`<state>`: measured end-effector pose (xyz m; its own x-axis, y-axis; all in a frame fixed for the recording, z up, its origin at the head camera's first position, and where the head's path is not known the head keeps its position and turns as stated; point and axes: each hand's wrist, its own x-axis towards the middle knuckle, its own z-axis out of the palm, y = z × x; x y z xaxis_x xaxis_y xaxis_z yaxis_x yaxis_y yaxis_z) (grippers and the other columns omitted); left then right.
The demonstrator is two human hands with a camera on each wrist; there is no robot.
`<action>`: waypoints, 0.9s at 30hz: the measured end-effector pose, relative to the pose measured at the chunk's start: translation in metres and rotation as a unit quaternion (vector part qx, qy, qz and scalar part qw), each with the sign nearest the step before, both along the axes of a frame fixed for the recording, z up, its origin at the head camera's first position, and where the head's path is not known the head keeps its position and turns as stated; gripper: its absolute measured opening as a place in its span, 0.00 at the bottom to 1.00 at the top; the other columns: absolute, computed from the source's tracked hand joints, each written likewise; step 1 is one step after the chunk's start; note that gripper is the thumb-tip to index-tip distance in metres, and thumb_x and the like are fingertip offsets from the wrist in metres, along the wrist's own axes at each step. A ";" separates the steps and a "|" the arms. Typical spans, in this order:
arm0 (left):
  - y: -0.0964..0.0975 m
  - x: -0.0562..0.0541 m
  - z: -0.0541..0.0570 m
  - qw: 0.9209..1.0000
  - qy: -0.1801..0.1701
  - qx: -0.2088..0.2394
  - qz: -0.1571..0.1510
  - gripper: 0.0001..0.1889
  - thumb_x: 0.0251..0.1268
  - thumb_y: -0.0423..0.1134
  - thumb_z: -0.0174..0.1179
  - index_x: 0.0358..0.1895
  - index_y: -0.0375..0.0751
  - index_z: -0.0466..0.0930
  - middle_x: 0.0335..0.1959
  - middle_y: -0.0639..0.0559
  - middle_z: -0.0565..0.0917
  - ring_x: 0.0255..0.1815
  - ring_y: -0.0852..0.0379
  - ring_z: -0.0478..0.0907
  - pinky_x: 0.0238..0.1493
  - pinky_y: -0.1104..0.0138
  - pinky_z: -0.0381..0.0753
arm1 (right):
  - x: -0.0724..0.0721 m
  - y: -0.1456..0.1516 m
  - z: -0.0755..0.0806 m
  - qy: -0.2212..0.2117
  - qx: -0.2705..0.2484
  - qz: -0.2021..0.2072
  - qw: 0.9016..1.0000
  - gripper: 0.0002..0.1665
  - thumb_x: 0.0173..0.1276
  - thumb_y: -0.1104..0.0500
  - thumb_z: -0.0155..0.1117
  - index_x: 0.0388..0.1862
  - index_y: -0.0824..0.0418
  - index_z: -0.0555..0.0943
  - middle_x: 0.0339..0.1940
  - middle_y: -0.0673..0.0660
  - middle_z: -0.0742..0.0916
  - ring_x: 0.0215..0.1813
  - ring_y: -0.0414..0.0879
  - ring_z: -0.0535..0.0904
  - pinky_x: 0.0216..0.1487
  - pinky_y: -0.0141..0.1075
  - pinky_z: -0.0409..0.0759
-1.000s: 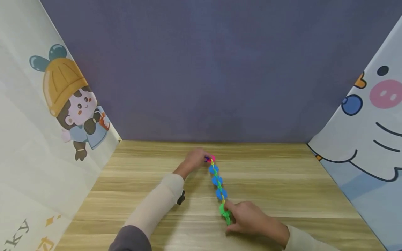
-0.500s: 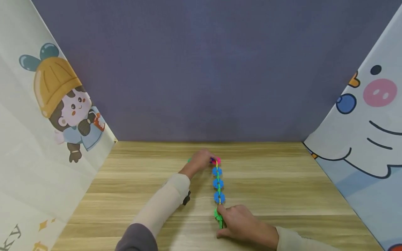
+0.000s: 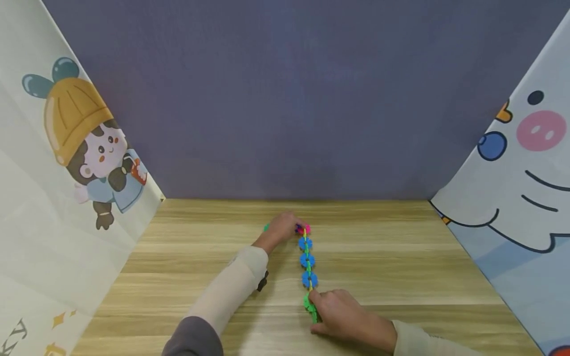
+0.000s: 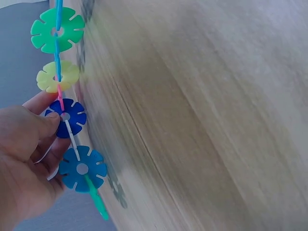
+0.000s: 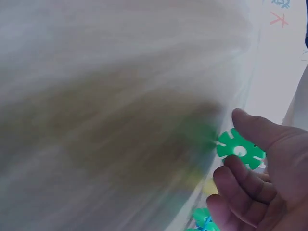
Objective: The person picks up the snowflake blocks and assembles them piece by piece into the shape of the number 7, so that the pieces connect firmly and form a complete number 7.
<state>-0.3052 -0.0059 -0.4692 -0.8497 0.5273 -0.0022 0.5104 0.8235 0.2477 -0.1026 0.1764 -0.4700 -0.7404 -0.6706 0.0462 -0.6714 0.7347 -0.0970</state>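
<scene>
Plastic snowflake discs, slotted into one another, form a chain across the wooden table. Blue discs (image 3: 307,260) line its middle in the head view, with a pink disc (image 3: 305,229) at the far bend. My left hand (image 3: 281,227) pinches a dark blue disc (image 4: 72,115). Around that disc in the left wrist view are a yellow disc (image 4: 60,77), a green disc (image 4: 57,29) and a lighter blue disc (image 4: 83,168). My right hand (image 3: 340,314) grips the near end, where a green disc (image 5: 240,149) sits between thumb and fingers. The exact finger contact is partly hidden.
The wooden tabletop (image 3: 401,257) meets a dark grey-blue panel (image 3: 285,109) at the back. Pale cartoon-printed sheets stand at left (image 3: 40,207) and right (image 3: 530,198). Part of a green disc (image 3: 266,227) shows beside the left hand.
The chain's near end has shifted left with my right hand, so the row runs straighter. A green piece now shows left of my left hand. The head view has shifted slightly.
</scene>
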 end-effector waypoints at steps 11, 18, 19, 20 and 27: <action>-0.004 0.001 0.000 0.999 -0.017 0.028 0.003 0.21 0.75 0.29 0.55 0.61 0.58 0.84 0.60 0.55 0.85 0.66 0.50 0.78 0.70 0.58 0.76 | 0.000 0.000 0.007 -0.048 0.013 -0.006 0.999 0.30 0.52 0.33 0.77 0.35 0.49 0.70 0.17 0.37 0.68 0.19 0.31 0.59 0.19 0.28 0.60; -0.021 0.004 0.011 0.998 -0.023 0.056 0.000 0.18 0.78 0.35 0.53 0.66 0.47 0.80 0.65 0.49 0.82 0.71 0.47 0.74 0.70 0.55 0.77 | -0.003 0.008 0.012 -0.037 -0.006 -0.014 0.999 0.32 0.55 0.27 0.70 0.39 0.51 0.74 0.19 0.38 0.69 0.21 0.32 0.62 0.20 0.30 0.62; -0.025 0.006 0.015 0.998 -0.026 0.065 -0.001 0.18 0.78 0.35 0.53 0.66 0.46 0.79 0.65 0.48 0.81 0.71 0.47 0.74 0.70 0.55 0.77 | -0.005 0.009 0.013 -0.035 -0.011 -0.012 0.999 0.31 0.58 0.28 0.69 0.40 0.51 0.75 0.19 0.38 0.70 0.21 0.32 0.62 0.20 0.30 0.63; -0.029 0.007 0.018 0.997 -0.026 0.073 -0.004 0.18 0.78 0.35 0.53 0.67 0.45 0.79 0.66 0.48 0.81 0.71 0.47 0.74 0.69 0.55 0.77 | -0.006 0.010 0.015 -0.039 -0.013 -0.011 0.999 0.30 0.60 0.29 0.68 0.41 0.52 0.77 0.20 0.38 0.71 0.22 0.32 0.63 0.20 0.29 0.63; -0.057 0.021 0.046 0.996 -0.026 0.090 -0.003 0.21 0.78 0.37 0.55 0.70 0.41 0.74 0.66 0.44 0.80 0.68 0.46 0.76 0.68 0.53 0.78 | -0.020 0.017 0.024 -0.059 -0.054 -0.004 0.997 0.22 0.69 0.39 0.68 0.44 0.57 0.83 0.22 0.41 0.80 0.22 0.29 0.67 0.21 0.27 0.68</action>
<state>-0.2841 -0.0626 -0.4236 -0.8479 0.5278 0.0495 0.4976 0.7603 0.4175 -0.1230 0.1933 -0.4457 -0.7505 -0.6601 0.0308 -0.6446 0.7210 -0.2541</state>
